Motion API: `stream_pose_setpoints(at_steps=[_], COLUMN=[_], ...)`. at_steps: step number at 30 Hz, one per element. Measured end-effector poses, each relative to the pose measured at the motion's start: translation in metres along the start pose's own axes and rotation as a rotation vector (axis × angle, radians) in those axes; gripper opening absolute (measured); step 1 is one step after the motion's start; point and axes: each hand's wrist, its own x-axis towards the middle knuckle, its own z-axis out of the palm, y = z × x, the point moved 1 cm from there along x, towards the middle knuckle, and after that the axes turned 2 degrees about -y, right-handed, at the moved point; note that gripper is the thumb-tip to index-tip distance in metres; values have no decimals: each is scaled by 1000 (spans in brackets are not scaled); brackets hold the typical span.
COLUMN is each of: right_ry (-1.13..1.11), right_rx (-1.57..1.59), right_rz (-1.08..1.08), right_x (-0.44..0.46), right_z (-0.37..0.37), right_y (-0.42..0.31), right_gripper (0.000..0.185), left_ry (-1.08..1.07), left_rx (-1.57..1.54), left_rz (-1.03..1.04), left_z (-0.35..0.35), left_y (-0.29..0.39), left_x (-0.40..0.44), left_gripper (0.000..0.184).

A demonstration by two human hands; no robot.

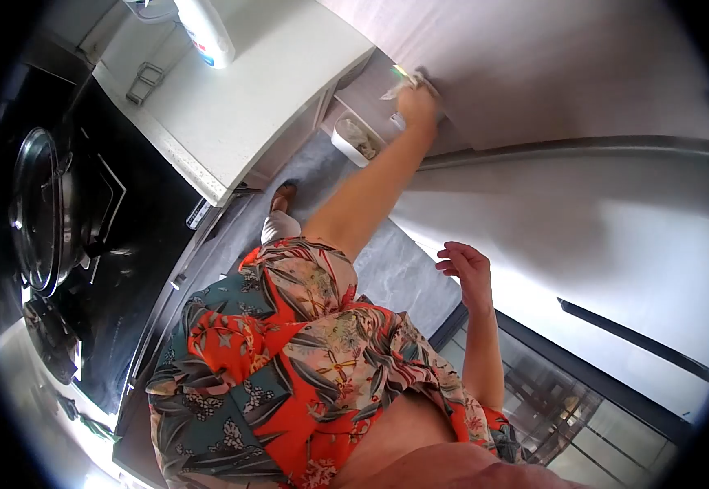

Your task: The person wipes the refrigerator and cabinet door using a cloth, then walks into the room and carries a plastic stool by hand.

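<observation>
My left hand (417,106) is stretched far out, its fingers closed on a crumpled, pale wrapper or cloth (389,94) with a yellow-green edge. Blur and the fingers hide what kind of thing it is. Just below that hand, a small white bin (341,147) holds some crumpled light material. My right hand (466,273) hangs in the air in front of the white cabinet front (526,236). Its fingers are loosely bent and apart, with nothing in them.
A white countertop (200,114) on the left carries a white bottle (205,37) and a small metal rack (144,83). Beside it, a black hob (138,220) bears a glass-lidded pan (41,212). A pale panel (566,73) stands at upper right, above grey floor tiles (407,273).
</observation>
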Motion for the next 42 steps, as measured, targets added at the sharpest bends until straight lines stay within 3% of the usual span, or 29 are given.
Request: stream_pose_setpoints(at_steps=[2,6,8,9,11,13,15,23,26,28,30,32,35,36,37,38,39,40,41,42], right_ry=[-9,-27,-46,-52,-81,-95,-101,-195,-214,-209,-212,-192,-195,-199,-194,-196,-195,-199,-200,-200], right_rx=[-18,-76,-83,-85,-109,-96,-92,-53,-58,-63,-55,-46,-36,-29,-29,-31,-42,-46,-46,-48], right_rz=[21,28,44,50,30,15,30,12,9,13,4,39,73,78,88,97,109,118,123,127], right_x=[-1,6,14,18,28,31,33,57,70,71,72,75,79,78,77,76,70,71,72,71], right_z=[-1,1,5,7,10,11,12,30,32,32,29,25,27,27,28,28,31,33,35,34], right_y=[3,4,3,2,0,-1,-5,-15,-20,-25,-27,-21,-11,-8,-5,-3,-6,-5,-5,-5], right_gripper=[21,22,23,23,24,24,24,25,25,25,25,25,24,24,23,23,23,24,24,24], left_ry=[-91,-364,-661,-794,-1044,-1163,-1080,-1132,-987,-706,-342,-167,15,103,154,1,-55,-18,-42,-78], left_rx=[-77,-327,-78,-29,-21,-246,-620,-556,-322,-126,306,447,843,830,814,742,1191,637,618,460], left_rz=[-73,-323,10,67,75,-226,-697,-316,-124,-14,274,440,641,764,732,589,871,740,796,626], left_z=[14,14,23,21,2,-30,-63,-120,-128,-136,-132,-124,-89,-76,-66,-58,-53,-47,-40,-34], left_y=[-44,-67,-149,-161,-152,-87,-12,82,95,109,140,146,145,131,116,98,74,86,77,55], left_x=[3,-15,20,26,27,5,-15,18,60,110,139,183,156,155,152,147,139,76,59,50], left_gripper=[22,22,21,21,22,25,28,33,25,16,17,17,20,21,22,20,17,13,10,13])
